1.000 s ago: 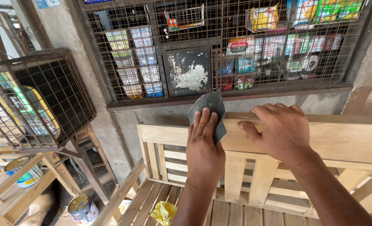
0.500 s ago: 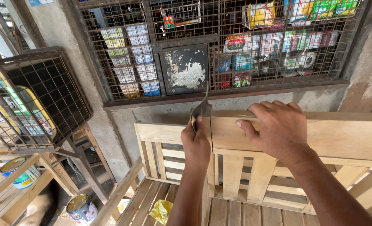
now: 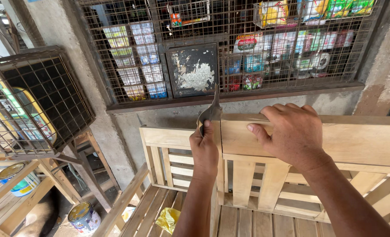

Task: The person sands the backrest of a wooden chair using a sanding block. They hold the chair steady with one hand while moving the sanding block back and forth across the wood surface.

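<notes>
My left hand (image 3: 205,149) grips a folded grey sheet of sandpaper (image 3: 211,112) and presses it edge-on against the end of a pale wooden top rail (image 3: 361,138). My right hand (image 3: 290,130) lies flat on top of that rail, fingers spread over its front face, just right of the sandpaper. The rail belongs to an unpainted wooden bench back (image 3: 164,131) with vertical slats (image 3: 242,182) below. Its slatted seat (image 3: 247,224) shows beneath my arms.
A wire-mesh window (image 3: 230,48) filled with packaged goods runs along the concrete wall behind. A wire cage (image 3: 32,101) stands at left on a wooden frame. Two paint cans (image 3: 83,217) (image 3: 17,184) sit low left. A yellow wrapper (image 3: 168,218) lies on the seat.
My left hand turned from flat on the sandpaper to gripping it edge-on and slid down along the rail's end. My right hand stayed on the rail.
</notes>
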